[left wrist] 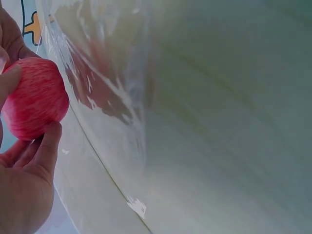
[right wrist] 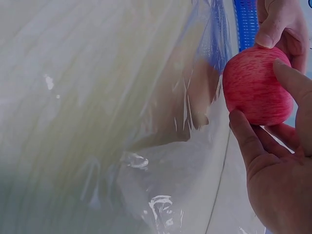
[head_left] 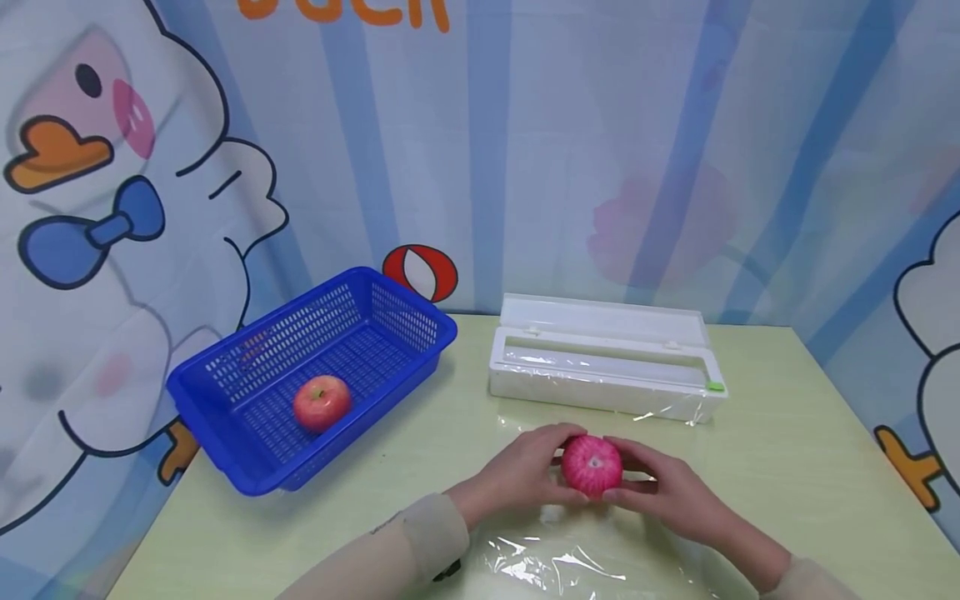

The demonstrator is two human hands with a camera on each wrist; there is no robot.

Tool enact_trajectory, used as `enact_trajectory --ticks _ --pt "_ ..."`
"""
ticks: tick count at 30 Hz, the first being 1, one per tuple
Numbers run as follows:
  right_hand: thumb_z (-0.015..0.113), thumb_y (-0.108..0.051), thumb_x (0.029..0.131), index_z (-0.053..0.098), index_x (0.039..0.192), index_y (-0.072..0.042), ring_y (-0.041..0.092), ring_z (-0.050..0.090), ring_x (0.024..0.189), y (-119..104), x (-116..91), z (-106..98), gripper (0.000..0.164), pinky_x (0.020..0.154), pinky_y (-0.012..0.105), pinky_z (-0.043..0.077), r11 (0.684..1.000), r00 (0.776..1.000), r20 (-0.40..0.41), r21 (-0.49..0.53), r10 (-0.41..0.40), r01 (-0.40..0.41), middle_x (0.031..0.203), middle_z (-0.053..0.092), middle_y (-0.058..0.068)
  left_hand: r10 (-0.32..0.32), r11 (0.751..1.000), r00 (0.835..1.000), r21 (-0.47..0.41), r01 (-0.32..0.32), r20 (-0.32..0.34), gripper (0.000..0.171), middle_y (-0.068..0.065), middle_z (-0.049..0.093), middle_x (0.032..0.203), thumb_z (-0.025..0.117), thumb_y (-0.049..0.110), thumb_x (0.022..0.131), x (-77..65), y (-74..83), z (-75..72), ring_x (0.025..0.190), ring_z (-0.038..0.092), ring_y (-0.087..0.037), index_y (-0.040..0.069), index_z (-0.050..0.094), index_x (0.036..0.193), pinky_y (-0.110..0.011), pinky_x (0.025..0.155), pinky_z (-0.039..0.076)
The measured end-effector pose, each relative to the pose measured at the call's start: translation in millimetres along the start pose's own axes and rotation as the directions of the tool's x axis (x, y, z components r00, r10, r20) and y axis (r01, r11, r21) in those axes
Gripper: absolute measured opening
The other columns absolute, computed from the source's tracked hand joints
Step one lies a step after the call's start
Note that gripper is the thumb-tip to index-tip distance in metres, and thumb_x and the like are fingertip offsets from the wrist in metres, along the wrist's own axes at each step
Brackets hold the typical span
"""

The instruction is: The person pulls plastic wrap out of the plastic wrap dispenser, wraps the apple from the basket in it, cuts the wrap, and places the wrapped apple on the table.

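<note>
A red apple (head_left: 592, 467) sits between both hands over a sheet of clear plastic wrap (head_left: 547, 567) on the table. From one side, the left hand (head_left: 525, 471) grips it with curled fingers and thumb. Opposite, the right hand (head_left: 671, 492) holds it the same way, its thumb low on the near side. Both wrist views show fingertips against the streaked skin of the apple (left wrist: 36, 97). Shiny, creased wrap (right wrist: 161, 170) spreads beside the apple in the right wrist view.
Behind the hands stands a white wrap dispenser box (head_left: 600, 396), lid raised, with film running out over its front. A blue plastic basket (head_left: 405, 400) at the left holds another apple (head_left: 322, 403). A printed cloth (head_left: 487, 150) hangs along the table's back edge.
</note>
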State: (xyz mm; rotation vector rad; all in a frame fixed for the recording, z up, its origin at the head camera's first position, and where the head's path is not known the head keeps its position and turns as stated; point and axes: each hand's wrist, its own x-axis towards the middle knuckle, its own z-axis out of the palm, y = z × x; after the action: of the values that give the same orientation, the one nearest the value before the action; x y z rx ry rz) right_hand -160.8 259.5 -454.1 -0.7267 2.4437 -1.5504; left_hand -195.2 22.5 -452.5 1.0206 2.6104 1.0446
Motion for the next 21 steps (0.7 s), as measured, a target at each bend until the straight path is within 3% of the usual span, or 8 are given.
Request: enact_trajectory --ticks 3,10,21 --pt "0.076 -0.013 0.08 0.045 0.132 -0.012 0.026 0.053 0.108 -1.1 1.0 2.1 0.061 0.079 0.033 0.048 1.0 1.0 0.009 -0.003 0.0 0.0 0.126 0.05 0.004 0.002 1.0 1.0 -0.004 -0.002 -0.008 0.074 0.018 0.046 0.121 0.081 0.041 0.072 -2.7 -1.2 1.2 0.109 0.043 0.004 0.024 0.04 0.132 -0.018 0.09 0.036" --pt "0.077 -0.021 0.079 0.045 0.133 -0.02 0.019 0.054 0.108 7.2 3.3 2.2 0.062 0.079 0.031 0.048 1.0 1.0 0.024 -0.029 0.01 -0.009 0.126 0.05 -0.003 -0.004 1.0 0.999 0.02 0.005 -0.034 0.075 0.018 0.046 0.121 0.081 0.043 0.071 -6.5 -1.8 1.6 0.108 0.044 0.003 0.024 0.04 0.132 -0.019 0.09 0.035" --pt "0.077 -0.022 0.079 0.046 0.133 -0.021 0.015 0.054 0.108 8.1 5.3 1.8 0.062 0.08 0.032 0.048 0.998 0.999 0.031 -0.05 -0.026 0.027 0.127 0.049 -0.005 0.005 1.0 0.999 0.008 -0.004 -0.049 0.075 0.017 0.047 0.12 0.083 0.039 0.07 -6.5 -5.4 4.7 0.107 0.044 0.003 0.023 0.041 0.13 -0.016 0.088 0.035"
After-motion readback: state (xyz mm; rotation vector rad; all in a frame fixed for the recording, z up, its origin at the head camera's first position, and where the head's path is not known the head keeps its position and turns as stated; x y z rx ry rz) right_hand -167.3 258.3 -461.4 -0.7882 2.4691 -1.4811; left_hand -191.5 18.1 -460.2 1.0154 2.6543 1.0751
